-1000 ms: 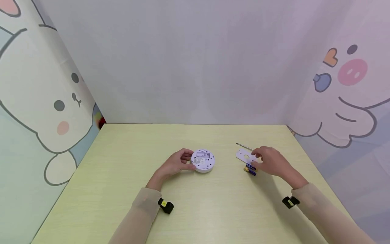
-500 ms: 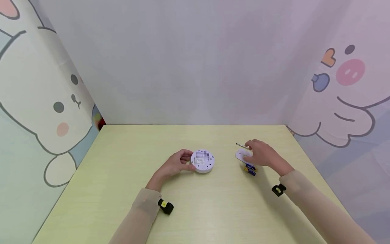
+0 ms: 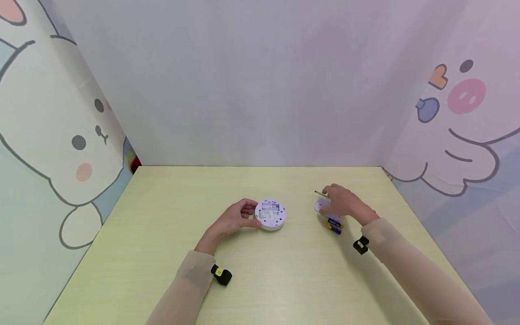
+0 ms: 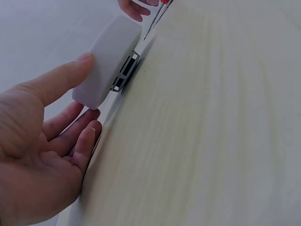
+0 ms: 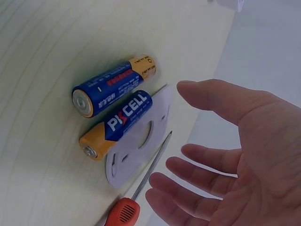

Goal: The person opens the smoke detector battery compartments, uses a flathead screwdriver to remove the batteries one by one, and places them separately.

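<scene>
A white round smoke detector (image 3: 270, 215) sits on the table with its open battery compartment facing up. My left hand (image 3: 233, 220) holds its left rim, thumb in front and fingers behind; in the left wrist view the thumb presses the white side (image 4: 113, 52). My right hand (image 3: 343, 201) hovers with parted fingers over a flat white mounting plate (image 5: 126, 165) and a screwdriver with a red handle (image 5: 122, 213). Nothing is between its fingers. Two blue and yellow batteries lie by the plate, one (image 5: 120, 123) overlapping the plate's edge, the other (image 5: 113, 87) beside it.
The pale wooden table (image 3: 183, 198) backs onto a plain light curtain (image 3: 243, 90). Cartoon-printed cloths, one with a white animal (image 3: 53, 135) and one with a pig (image 3: 467, 117), flank it. A small black wrist camera (image 3: 221, 274) is strapped at the left sleeve.
My right hand has moved left and slightly away from me, from beside the batteries to over the mounting plate and screwdriver. The left hand and smoke detector have stayed put.
</scene>
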`<state>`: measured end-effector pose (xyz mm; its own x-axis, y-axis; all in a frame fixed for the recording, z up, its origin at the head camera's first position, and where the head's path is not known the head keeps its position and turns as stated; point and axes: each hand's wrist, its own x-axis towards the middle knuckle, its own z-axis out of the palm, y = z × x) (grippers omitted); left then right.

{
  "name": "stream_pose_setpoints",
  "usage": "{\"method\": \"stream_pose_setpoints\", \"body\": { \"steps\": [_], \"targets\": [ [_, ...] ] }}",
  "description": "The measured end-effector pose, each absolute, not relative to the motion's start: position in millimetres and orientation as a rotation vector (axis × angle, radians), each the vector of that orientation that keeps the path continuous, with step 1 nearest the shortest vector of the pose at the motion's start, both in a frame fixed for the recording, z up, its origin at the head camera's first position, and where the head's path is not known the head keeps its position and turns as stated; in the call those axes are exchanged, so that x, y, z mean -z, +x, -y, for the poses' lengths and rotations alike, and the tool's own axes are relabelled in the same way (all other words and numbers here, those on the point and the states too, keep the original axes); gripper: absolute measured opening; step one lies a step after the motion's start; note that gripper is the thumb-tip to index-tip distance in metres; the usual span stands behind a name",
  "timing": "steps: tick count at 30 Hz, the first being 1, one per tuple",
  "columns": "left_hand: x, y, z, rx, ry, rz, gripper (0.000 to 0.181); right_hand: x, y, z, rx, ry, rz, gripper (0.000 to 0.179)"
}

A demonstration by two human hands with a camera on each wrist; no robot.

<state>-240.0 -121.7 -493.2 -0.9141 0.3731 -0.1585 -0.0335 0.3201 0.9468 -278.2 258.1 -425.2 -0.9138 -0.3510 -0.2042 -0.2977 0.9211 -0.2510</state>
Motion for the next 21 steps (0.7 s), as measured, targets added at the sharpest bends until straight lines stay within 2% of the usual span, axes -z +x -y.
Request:
{"method": "stream_pose_setpoints", "body": {
  "steps": [21],
  "targets": [
    [494, -240, 122, -1.615, 0.302, -2.264, 0.067, 440, -286, -260, 0.307, -0.480, -2.803, 0.064]
  ]
}}
